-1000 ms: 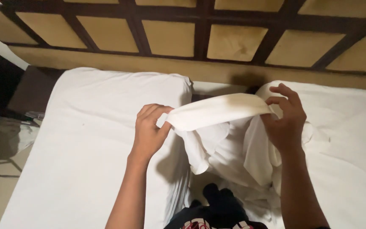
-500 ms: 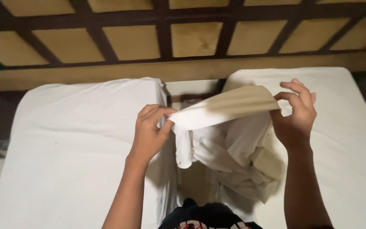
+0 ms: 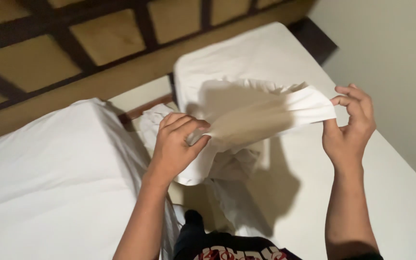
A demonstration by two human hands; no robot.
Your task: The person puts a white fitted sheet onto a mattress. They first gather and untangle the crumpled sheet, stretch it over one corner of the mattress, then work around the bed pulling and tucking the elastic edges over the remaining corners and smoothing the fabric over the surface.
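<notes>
The left hand [image 3: 174,149] and right hand [image 3: 350,127] each kept a pinching grip on the white cloth pillowcase [image 3: 261,118], stretched between them above the gap between two white-sheeted beds [image 3: 49,183]. Since a moment earlier the view had swung right — a pale wall [image 3: 391,53] appeared — and the cloth's edge was pulled wider, its loose folds hanging below.
</notes>
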